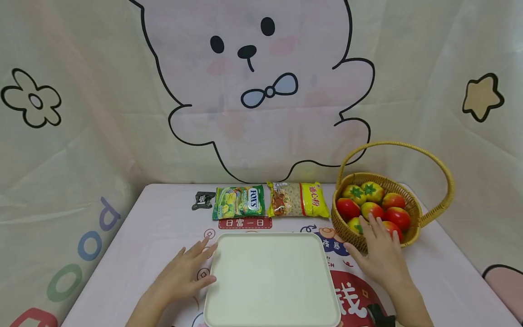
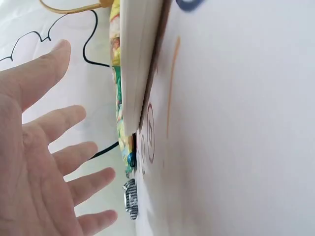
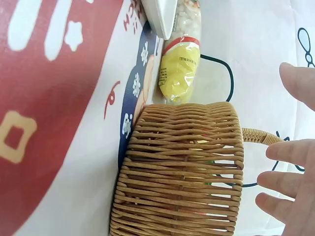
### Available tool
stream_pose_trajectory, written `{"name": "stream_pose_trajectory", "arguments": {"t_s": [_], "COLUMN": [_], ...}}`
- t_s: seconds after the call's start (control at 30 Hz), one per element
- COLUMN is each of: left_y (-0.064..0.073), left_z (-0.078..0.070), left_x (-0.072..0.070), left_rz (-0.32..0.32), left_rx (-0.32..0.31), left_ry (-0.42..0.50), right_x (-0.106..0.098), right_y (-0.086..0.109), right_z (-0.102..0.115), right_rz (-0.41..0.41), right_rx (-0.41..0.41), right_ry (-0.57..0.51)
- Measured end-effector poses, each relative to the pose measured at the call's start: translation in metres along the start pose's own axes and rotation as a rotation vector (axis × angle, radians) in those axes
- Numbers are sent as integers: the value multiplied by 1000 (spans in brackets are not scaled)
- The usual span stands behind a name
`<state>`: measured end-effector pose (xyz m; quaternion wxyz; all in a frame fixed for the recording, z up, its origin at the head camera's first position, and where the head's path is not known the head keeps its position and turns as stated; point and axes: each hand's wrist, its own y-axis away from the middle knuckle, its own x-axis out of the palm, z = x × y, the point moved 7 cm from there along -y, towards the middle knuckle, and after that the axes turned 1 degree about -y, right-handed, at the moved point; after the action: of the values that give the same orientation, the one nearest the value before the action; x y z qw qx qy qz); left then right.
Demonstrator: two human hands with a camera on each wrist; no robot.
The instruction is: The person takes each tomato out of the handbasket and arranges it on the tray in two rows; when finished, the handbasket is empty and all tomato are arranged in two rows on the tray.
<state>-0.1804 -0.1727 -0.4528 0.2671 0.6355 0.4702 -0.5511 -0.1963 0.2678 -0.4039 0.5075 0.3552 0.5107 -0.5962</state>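
My left hand [image 1: 184, 273] hovers at the left edge of a white rectangular tray [image 1: 271, 279], fingers spread and holding nothing. In the left wrist view, the palm and fingers [image 2: 51, 64] show beside the tray's side wall. My right hand [image 1: 380, 252] reaches over the near side of a wicker basket [image 1: 413, 236], its fingers extended. Inside the basket lie several red and yellow-green tomatoes [image 1: 398, 218], some with green leafy tops. The right wrist view shows the right hand [image 3: 295, 184] above the basket's woven rim, with nothing in its grasp.
Behind the tray lie a green candy bag [image 1: 239, 202], a yellow pasta bag [image 1: 298, 200] and a small black packet [image 1: 203, 200]. The basket's tall arched handle [image 1: 445, 181] rises over its right side. A printed fabric backdrop [image 1: 261, 127] stands behind the table.
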Motion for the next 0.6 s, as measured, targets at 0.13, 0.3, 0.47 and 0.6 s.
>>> {"name": "stream_pose_trajectory", "arguments": {"t_s": [0.13,0.3,0.47,0.6], "left_y": [0,1,0,-1], "left_z": [-1,2,5,8], "left_x": [11,25,28,30], "left_rz": [68,138,77,49], "left_rx": [23,-3,48,87], "left_ry": [138,243,270,291], "right_x": [-4,-7,-13,-21], "right_y": [-1,-2,-4,-7], "right_z": [-2,-3,-5,-11], "right_rz": [-17,-6,-19,-44], "right_rx": [-9,7,-9,-34], "right_ry": [-30,-75,-128,-180]}}
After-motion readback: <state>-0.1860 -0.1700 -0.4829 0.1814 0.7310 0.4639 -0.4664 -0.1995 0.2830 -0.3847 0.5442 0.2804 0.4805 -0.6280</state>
